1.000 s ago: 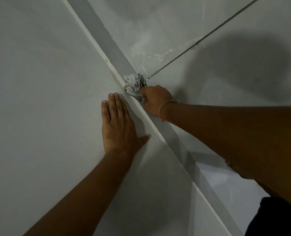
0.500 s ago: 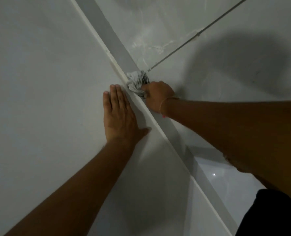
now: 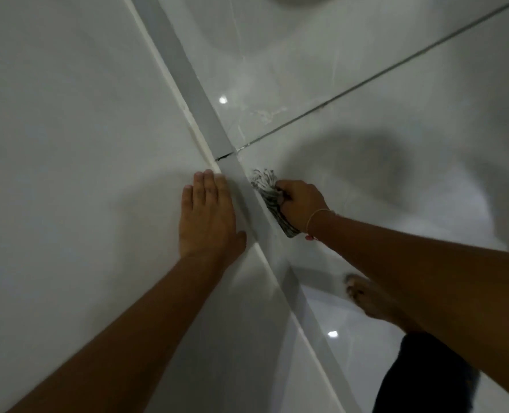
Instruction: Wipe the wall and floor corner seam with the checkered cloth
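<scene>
In the head view, the right hand [image 3: 299,205] is clenched around the crumpled checkered cloth [image 3: 267,189], pressing it on the glossy floor tile [image 3: 366,150] just beside the grey skirting strip [image 3: 205,114], at 12 o'clock from the wrist. The left hand [image 3: 207,214] is released, flat with straight fingers on the smooth white wall [image 3: 68,129], touching the seam [image 3: 199,141].

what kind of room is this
Probably a tiled indoor room, maybe a bathroom, though no fixture shows clearly. Glossy pale floor tiles with a dark grout line meet a plain white wall at a grey skirting strip. The right hand holds a checkered cloth at that seam.
</scene>
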